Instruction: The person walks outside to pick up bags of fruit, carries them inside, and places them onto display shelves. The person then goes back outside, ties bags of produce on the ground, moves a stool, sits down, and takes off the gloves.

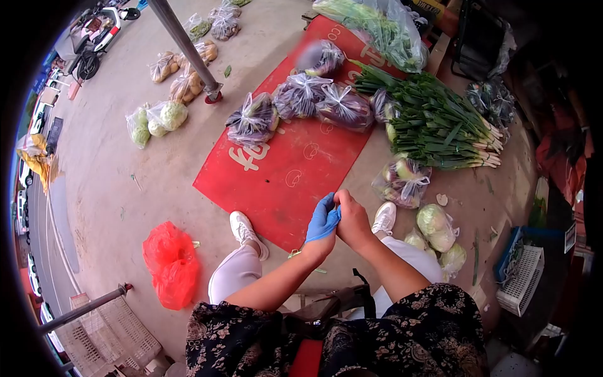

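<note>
My left hand (323, 221), in a thin blue glove, is closed and pressed against my right hand (353, 220) in front of my lap. The right one is bare, with its fingers curled in toward the gloved fingers. Whatever they pinch, if anything, is hidden between them. Below them lies the red mat (276, 188), printed with pale lettering. On its far half rest several tied clear bags of purple eggplants (344, 108). A bag of purple-and-pale vegetables (403, 182) sits on the ground beyond my right shoe.
Green leafy stalks (440, 122) lie in a pile at right, near bagged cabbages (436, 227). A red plastic bag (169, 264) is at left. A metal pole (185, 47) stands near more bagged produce (164, 118). White crates (524, 279) are at right.
</note>
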Motion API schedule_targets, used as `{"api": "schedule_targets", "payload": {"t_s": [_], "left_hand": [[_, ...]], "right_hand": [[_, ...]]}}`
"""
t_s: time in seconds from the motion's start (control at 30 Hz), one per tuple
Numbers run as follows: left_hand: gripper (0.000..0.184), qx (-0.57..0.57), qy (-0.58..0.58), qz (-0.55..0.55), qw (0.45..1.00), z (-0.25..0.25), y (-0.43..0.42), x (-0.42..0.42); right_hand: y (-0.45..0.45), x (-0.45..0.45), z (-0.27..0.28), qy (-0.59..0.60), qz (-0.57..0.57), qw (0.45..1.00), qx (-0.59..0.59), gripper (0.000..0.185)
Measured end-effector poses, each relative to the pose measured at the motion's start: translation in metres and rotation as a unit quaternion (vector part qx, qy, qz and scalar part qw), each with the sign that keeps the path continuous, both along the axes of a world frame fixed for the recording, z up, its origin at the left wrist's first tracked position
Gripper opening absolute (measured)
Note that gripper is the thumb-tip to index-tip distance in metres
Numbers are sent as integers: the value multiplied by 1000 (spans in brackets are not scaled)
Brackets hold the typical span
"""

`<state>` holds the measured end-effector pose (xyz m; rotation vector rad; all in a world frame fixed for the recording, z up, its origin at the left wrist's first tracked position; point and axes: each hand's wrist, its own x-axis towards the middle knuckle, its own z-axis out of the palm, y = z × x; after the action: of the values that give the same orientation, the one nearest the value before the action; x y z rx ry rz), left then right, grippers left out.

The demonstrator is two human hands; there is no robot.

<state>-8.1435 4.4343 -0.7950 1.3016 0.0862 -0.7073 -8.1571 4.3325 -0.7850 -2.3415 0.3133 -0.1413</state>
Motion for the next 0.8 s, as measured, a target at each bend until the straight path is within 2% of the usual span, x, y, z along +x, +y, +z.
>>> {"api": "schedule_targets", "payload": {"t_s": [0.07, 0.2, 0.3, 0.33, 0.43, 0.47, 0.57, 0.6, 0.7, 0.73, 0.8], "left_hand": [[44, 45, -23, -40, 998, 10, 2, 2], [50, -9, -115, -74, 991, 25, 12, 5], [50, -101, -47, -40, 993, 32, 22, 24], [48, -140, -49, -62, 987, 33, 28, 27], [55, -62, -44, -41, 996, 43, 32, 39], [50, -64, -15, -14, 998, 43, 32, 40], [48, -95, 65, 44, 992, 27, 27, 34], [48, -108, 51, 47, 992, 23, 20, 28], [50, -70, 25, -56, 996, 32, 19, 18], [49, -31, -87, -78, 993, 30, 13, 10], [51, -22, -66, -116, 991, 27, 13, 6]], "right_hand": [[1, 0, -4, -15, 2, 1000, 4, 19], [-3, 6, 7, 5, -22, 999, 30, 15], [3, 2, 35, -41, 53, 998, 23, 20], [1, 2, 35, -65, 69, 995, 10, 29], [6, 0, 45, -80, 100, 990, 52, 35], [10, 0, 50, -99, 104, 988, 65, 39], [31, -6, 39, -95, 78, 964, 234, 43], [32, -8, 22, -111, 96, 976, 163, 38], [20, -9, 15, -61, 74, 992, 87, 34], [13, -8, 12, -46, 61, 994, 78, 26], [5, -6, 9, 9, 29, 999, 12, 24]]}}
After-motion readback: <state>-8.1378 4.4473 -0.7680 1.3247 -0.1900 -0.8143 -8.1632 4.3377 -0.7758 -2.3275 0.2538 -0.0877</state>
